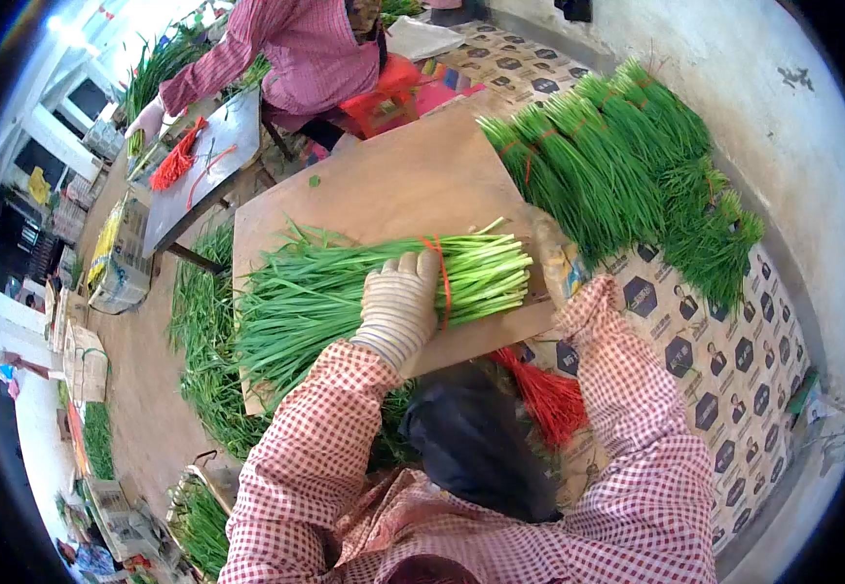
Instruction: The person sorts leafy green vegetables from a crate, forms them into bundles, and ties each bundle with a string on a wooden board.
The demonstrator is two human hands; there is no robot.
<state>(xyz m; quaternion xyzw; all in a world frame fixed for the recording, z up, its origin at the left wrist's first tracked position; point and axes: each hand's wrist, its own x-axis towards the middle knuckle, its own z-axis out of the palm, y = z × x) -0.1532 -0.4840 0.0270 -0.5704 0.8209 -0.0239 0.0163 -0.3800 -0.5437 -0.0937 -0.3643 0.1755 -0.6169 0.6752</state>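
Observation:
A thick bundle of garlic chives [325, 297] lies across the brown board [384, 195], its pale cut ends to the right and its green leaves to the left. A red tie [442, 277] circles it near the cut ends. My left hand [400, 302], in a striped glove, grips the bundle from above just left of the tie. Beside the cut ends, at the board's right edge, is my right hand [557, 255], also gloved. Its fingers look stretched out flat along the ends and it holds nothing visible; whether it touches them is unclear.
Several tied chive bundles [598, 156] lie on patterned sheeting [705, 360] at right. Red ties [544, 394] hang below the board. Loose chives [203, 341] cover the floor at left. Another person [296, 58] works at a metal-topped table [203, 175] bearing more red ties.

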